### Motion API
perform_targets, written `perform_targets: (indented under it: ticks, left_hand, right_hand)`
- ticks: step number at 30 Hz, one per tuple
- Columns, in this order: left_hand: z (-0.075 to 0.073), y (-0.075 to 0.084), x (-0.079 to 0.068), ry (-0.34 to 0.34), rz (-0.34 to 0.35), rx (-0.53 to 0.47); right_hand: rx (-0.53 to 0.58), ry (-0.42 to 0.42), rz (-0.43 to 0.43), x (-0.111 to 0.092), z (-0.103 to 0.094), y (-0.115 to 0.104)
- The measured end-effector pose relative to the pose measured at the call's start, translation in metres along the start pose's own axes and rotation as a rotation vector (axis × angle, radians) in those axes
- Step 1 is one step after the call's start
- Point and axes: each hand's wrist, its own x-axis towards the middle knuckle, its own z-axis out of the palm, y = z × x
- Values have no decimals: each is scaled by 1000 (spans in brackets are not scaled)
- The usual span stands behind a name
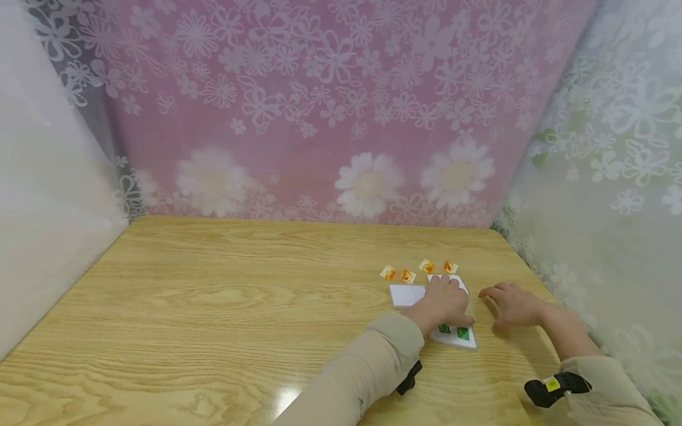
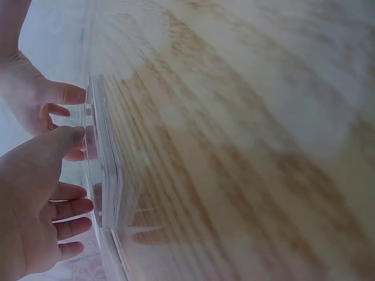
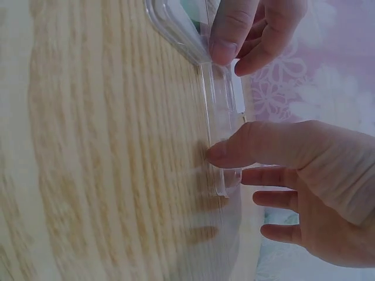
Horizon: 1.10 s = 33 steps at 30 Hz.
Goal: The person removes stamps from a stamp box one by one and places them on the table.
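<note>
My left hand (image 1: 446,300) rests over white cards in thin clear plastic cases. Below its palm shows a white card (image 1: 453,343) with green squares. Its thumb touches the edge of a clear plastic case (image 3: 220,99), the other fingers loosely spread. To the right, my right hand (image 1: 514,305) lies low over the table, fingers apart and slightly bent. In the right wrist view its thumb is at the near end of the clear case; whether it bears on it I cannot tell. Left of my left hand lies another white card (image 1: 407,295), partly covered.
Several small orange-and-yellow picture tiles (image 1: 407,276) lie in a row beyond the cards. The wooden table (image 1: 213,307) stretches left. A pink flowered curtain (image 1: 298,118) hangs behind it, and a pale flowered curtain (image 1: 623,177) stands close to my right arm.
</note>
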Motion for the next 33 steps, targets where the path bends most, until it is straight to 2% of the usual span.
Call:
perform_targets:
  ticks: [13, 22, 26, 33]
  left_hand:
    - [0, 0, 1, -12, 6, 22]
    - [-1, 0, 0, -13, 1, 20]
    - [-1, 1, 1, -7, -2, 14]
    - [-3, 1, 5, 25, -9, 6]
  right_hand:
    - [58, -16, -47, 3, 0, 0]
    - [23, 39, -89, 2, 0, -3]
    - [20, 40, -76, 0, -2, -4]
    - [29, 73, -95, -2, -6, -4]
